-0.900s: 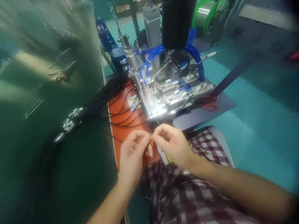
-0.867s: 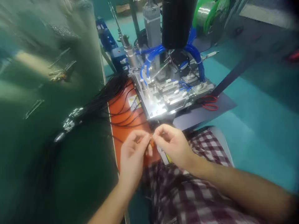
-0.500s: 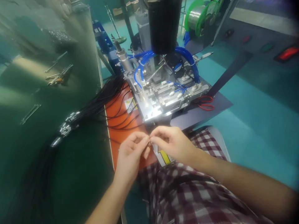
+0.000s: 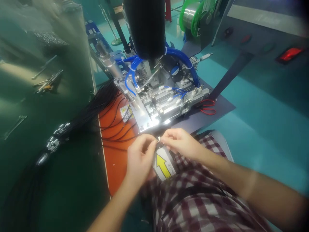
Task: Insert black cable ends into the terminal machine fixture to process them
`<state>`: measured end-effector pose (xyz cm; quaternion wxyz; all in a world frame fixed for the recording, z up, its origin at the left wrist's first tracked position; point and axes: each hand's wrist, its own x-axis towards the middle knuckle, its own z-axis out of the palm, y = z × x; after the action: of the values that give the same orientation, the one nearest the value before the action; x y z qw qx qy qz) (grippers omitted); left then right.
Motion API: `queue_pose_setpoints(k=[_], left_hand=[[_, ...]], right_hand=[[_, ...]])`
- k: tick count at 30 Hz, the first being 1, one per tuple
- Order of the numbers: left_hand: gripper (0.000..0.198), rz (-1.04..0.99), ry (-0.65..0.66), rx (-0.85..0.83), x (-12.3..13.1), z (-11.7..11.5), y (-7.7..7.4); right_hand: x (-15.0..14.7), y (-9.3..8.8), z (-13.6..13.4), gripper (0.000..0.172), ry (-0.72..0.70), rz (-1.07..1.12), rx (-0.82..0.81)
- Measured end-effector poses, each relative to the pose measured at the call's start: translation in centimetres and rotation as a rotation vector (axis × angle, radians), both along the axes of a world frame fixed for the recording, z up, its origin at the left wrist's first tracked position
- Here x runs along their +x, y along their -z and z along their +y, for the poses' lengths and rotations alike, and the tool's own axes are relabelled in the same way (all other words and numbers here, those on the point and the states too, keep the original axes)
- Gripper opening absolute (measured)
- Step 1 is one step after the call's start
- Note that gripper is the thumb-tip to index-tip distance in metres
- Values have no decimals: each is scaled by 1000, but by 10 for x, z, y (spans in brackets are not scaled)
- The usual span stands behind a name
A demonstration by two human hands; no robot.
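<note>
My left hand [image 4: 141, 154] is closed in a pinch, thumb against forefinger, just in front of the machine's near edge. What it pinches is hidden by the fingers. Facing it, my right hand [image 4: 181, 141] pinches a tiny shiny metal piece [image 4: 159, 139], whose exact kind is too small to tell. The fingertips of both hands almost meet at this piece. Thin black cables [image 4: 118, 140] run across the orange board [image 4: 116, 164] toward my left hand. Beyond the hands stands a metal machine [image 4: 164, 100] with blue air tubes [image 4: 183, 56].
A thick bundle of black cables [image 4: 82, 112] with shiny metal ends [image 4: 53, 141] lies on the dark green table [image 4: 72, 180] at left. Wrenches [image 4: 49, 82] lie farther back. A black cylinder [image 4: 145, 29] overhangs the machine. Red-handled scissors [image 4: 209, 106] sit at its right.
The view has shifted, so the machine and table appear farther left. My fingertips have parted slightly, and the shiny piece now shows between them. More of the yellow arrow label is uncovered.
</note>
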<state>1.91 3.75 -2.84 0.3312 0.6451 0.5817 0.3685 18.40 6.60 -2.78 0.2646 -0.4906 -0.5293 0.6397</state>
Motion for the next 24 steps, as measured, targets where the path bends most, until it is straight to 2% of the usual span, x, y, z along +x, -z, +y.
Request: queue_pose_setpoints(k=[7,14,20,24], left_hand=[[9,116,-35,29,2,-4,10],[10,-19,-101,-72,6,-1,12],[4,165,22,-56,-4,-3,5],[5,273,40,106,-17,-7,6]], right_hand=[[0,8,0,23,49,-225,227],[-4,17,7,23,25,-90,61],[1,14,9,24,7,-51,-26],[1,14,11,26,18,-72,27]])
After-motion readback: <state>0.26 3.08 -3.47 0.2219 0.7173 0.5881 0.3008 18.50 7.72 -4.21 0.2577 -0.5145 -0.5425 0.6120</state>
